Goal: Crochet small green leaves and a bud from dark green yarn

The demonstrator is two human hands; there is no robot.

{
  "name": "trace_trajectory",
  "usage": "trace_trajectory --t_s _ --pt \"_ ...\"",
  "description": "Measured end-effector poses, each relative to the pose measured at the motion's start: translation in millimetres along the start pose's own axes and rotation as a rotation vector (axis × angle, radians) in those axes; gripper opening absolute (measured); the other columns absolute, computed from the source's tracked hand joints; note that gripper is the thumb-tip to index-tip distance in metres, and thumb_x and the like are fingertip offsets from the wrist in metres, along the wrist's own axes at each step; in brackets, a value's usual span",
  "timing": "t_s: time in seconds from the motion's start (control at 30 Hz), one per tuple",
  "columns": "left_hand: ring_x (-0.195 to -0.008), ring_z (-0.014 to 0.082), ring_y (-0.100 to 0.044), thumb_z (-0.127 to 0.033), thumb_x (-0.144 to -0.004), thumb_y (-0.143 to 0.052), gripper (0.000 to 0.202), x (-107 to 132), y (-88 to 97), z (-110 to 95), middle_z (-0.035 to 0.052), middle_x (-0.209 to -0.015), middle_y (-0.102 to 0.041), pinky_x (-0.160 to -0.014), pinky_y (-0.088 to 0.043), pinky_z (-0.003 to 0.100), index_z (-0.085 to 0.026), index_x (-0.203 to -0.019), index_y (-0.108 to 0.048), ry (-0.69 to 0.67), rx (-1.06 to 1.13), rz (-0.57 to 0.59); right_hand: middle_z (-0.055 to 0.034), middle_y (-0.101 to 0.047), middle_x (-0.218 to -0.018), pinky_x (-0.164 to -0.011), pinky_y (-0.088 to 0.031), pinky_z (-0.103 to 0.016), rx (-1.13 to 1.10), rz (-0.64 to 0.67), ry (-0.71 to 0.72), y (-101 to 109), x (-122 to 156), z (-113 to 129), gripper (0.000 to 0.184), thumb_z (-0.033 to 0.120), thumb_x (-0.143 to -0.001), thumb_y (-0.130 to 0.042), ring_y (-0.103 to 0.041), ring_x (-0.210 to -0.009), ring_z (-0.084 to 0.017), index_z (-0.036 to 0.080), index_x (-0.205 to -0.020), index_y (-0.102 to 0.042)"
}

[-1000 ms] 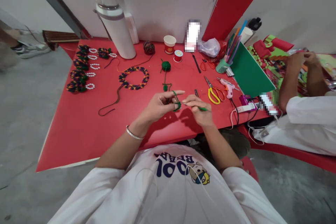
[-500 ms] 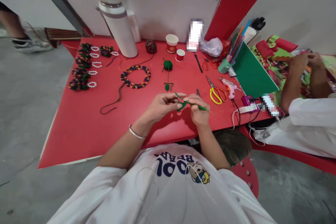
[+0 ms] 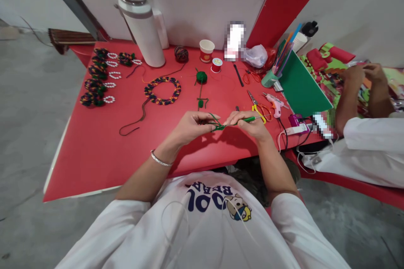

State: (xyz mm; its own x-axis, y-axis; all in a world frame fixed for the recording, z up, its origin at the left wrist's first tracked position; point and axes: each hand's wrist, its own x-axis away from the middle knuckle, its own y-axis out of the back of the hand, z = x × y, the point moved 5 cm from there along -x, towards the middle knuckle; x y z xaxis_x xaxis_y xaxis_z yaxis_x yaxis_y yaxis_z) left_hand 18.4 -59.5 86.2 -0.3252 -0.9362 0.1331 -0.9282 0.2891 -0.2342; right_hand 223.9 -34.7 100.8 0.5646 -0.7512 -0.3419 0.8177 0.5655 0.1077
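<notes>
My left hand (image 3: 191,129), with a silver bangle at the wrist, pinches a small piece of green yarn work (image 3: 218,126). A loop of green yarn stands up from its fingers. My right hand (image 3: 254,127) is closed round a crochet hook (image 3: 250,119) with a green handle, lying nearly level. The hook's left end meets the green yarn; a thin metal shaft sticks out to the right. Beyond the hands lie a ball of green yarn (image 3: 201,77) and a small green yarn piece (image 3: 200,103), with a strand between them.
A multicoloured yarn ring (image 3: 163,91) with a loose tail lies left. Several yarn bundles with bead loops (image 3: 109,99) line the left edge. Scissors (image 3: 254,107), a pink glue gun (image 3: 275,103) and a pen cup (image 3: 270,78) stand right. A co-worker's hands (image 3: 362,71) work beyond the green board (image 3: 299,84).
My right hand has moved right, away from my left, and the crochet hook now lies flatter with its shaft showing on the right. My left hand still holds the green yarn work.
</notes>
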Motion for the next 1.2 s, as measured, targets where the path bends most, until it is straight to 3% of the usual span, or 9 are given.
trace_trajectory --t_s 0.2,0.43,0.7,0.97,1.13,1.2 --pt "-0.079 0.0190 -0.072 -0.020 -0.069 -0.089 0.036 0.8 2.0 -0.9 0.0082 -0.085 -0.080 -0.076 -0.063 0.033 -0.012 -0.103 -0.084 -0.029 -0.031 -0.005 -0.0059 -0.084 -0.097 -0.090 -0.062 -0.038 0.068 -0.057 0.032 -3.2 1.6 6.3 0.017 0.040 -0.097 -0.073 -0.079 -0.094 -0.020 0.025 -0.097 -0.082" --pt "-0.076 0.0146 -0.067 -0.017 -0.067 -0.081 0.042 0.0 1.4 -4.1 0.0050 -0.081 -0.076 -0.073 -0.055 0.027 -0.011 -0.109 -0.084 -0.050 -0.146 -0.002 -0.0058 -0.084 -0.094 -0.085 -0.061 -0.036 0.201 -0.050 0.095 -9.0 2.3 17.5 0.014 0.035 -0.097 -0.074 -0.078 -0.091 -0.019 0.024 -0.095 -0.081" --pt "-0.078 0.0149 -0.064 -0.021 -0.066 -0.082 0.039 -0.5 3.1 -7.4 0.0059 -0.085 -0.076 -0.072 -0.052 0.027 -0.011 -0.103 -0.084 -0.107 -0.211 -0.086 -0.0040 -0.083 -0.096 -0.085 -0.056 -0.039 0.657 -0.055 0.317 -33.5 7.4 41.9 0.005 0.028 -0.097 -0.073 -0.075 -0.090 -0.019 0.025 -0.099 -0.076" --pt "-0.068 0.0125 -0.066 -0.020 -0.058 -0.089 0.044 -4.2 2.8 -1.7 0.0023 -0.076 -0.073 -0.068 -0.052 0.026 -0.011 -0.101 -0.084 -0.031 0.017 -0.165 -0.0053 -0.079 -0.101 -0.080 -0.057 -0.038 0.929 -0.211 0.410 -50.8 21.3 39.0 0.012 0.032 -0.099 -0.071 -0.069 -0.088 -0.019 0.027 -0.109 -0.074" --pt "-0.062 0.0107 -0.066 -0.015 -0.052 -0.094 0.043 -7.9 -2.5 1.0 0.0006 -0.070 -0.071 -0.061 -0.050 0.022 -0.014 -0.094 -0.085 0.048 0.254 -0.076 -0.0069 -0.078 -0.108 -0.087 -0.057 -0.037 1.092 -0.367 0.501 -72.2 35.2 25.5 0.026 0.026 -0.097 -0.073 -0.071 -0.099 -0.020 0.029 -0.123 -0.071" --pt "-0.058 0.0082 -0.063 -0.013 -0.051 -0.095 0.044 -8.6 -3.8 2.8 0.0005 -0.071 -0.071 -0.053 -0.044 0.018 -0.015 -0.093 -0.086 0.103 0.321 -0.024 -0.0071 -0.077 -0.108 -0.086 -0.057 -0.037 1.137 -0.455 0.563 -79.5 42.0 19.2 0.032 0.025 -0.096 -0.074 -0.070 -0.099 -0.020 0.030 -0.128 -0.070"
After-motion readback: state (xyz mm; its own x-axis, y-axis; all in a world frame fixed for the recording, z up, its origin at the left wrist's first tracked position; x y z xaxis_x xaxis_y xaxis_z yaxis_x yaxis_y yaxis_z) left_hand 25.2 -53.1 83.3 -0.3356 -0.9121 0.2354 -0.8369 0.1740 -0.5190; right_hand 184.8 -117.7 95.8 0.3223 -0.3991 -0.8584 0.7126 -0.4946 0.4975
